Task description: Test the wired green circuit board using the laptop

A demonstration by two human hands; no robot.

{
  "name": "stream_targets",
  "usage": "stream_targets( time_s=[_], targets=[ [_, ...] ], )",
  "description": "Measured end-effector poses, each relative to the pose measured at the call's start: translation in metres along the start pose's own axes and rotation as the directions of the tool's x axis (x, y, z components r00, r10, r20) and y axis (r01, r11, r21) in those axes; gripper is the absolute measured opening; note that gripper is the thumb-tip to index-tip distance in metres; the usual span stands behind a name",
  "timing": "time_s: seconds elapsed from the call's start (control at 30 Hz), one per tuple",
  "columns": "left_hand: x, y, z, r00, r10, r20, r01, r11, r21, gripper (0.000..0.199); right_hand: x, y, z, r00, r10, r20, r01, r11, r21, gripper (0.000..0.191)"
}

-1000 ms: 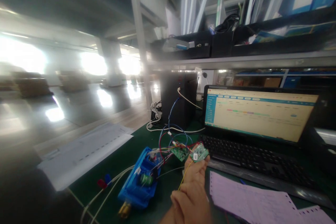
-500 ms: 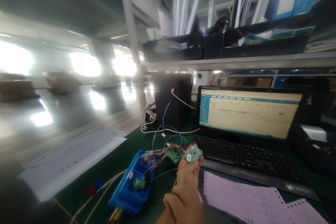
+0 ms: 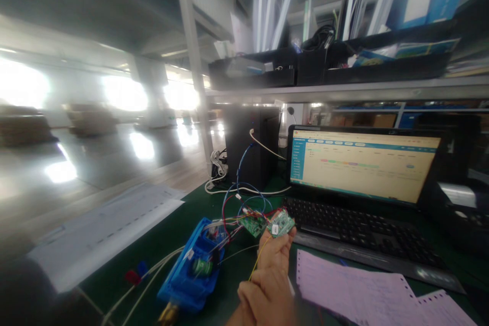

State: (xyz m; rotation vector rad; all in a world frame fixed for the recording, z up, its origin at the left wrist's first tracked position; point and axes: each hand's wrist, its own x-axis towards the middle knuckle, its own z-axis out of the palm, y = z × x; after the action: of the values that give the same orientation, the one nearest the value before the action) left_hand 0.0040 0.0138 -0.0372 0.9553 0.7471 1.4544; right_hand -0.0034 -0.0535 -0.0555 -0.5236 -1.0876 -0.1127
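Note:
Two overlapping hands rise from the bottom centre. My right hand (image 3: 275, 253) reaches up, its fingertips against a small green circuit board (image 3: 281, 223) that trails red and blue wires. My left hand (image 3: 265, 298) lies curled below it, with a thin white stick (image 3: 291, 286) showing beside it. A thin yellow wire (image 3: 259, 257) runs past my right hand. Left of the held board lies a second green circuit board (image 3: 252, 225). Wires link both boards to a blue plastic housing (image 3: 179, 280) with a green cylinder (image 3: 201, 267) and a brass fitting (image 3: 168, 314).
A laptop (image 3: 362, 163) stands on the green-topped bench (image 3: 168, 226), its keyboard (image 3: 362, 226) close right of the boards. Pink perforated paper (image 3: 355, 285) lies front right, a white sheet (image 3: 103, 234) front left. Behind stands a black computer tower (image 3: 248, 147) under a loaded shelf (image 3: 344, 92).
Over the last second the whole view swung, so the bench and hands shifted left and slightly up in the frame. The board stays at my right hand's fingertips. Little differs in the last half second.

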Motion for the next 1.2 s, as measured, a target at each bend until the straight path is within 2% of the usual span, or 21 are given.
stream_targets(
  time_s=[0.27,0.57,0.7,0.9,1.1,1.2],
  targets=[
    [0.002,0.0,-0.003,1.0,0.009,0.0,-0.009,1.0,0.018,0.058,-0.001,-0.001,0.002,0.999,0.026,-0.04,-0.026,1.0,0.006,0.022],
    [0.001,0.0,-0.002,1.0,0.007,0.02,-0.008,1.0,0.026,0.059,0.009,-0.007,0.0,0.996,0.04,-0.084,-0.041,0.999,-0.019,0.026],
    [0.002,-0.001,-0.003,1.0,0.011,0.008,-0.011,1.0,0.024,0.055,0.005,-0.004,0.001,0.997,0.015,-0.072,-0.017,0.999,-0.032,0.025],
    [0.003,-0.001,-0.004,1.0,0.003,0.004,-0.003,1.0,0.003,0.069,-0.005,0.003,0.0,0.999,0.015,0.038,-0.014,0.999,-0.03,0.02],
    [0.002,-0.001,-0.004,1.0,0.009,0.02,-0.009,1.0,-0.015,0.081,0.004,-0.003,-0.003,1.0,0.004,-0.014,-0.005,1.0,-0.024,0.02],
    [0.002,-0.002,-0.004,1.0,0.009,0.011,-0.009,1.0,-0.009,0.079,0.001,-0.001,-0.003,1.0,0.012,0.011,-0.012,1.0,-0.002,0.02]
  ],
)
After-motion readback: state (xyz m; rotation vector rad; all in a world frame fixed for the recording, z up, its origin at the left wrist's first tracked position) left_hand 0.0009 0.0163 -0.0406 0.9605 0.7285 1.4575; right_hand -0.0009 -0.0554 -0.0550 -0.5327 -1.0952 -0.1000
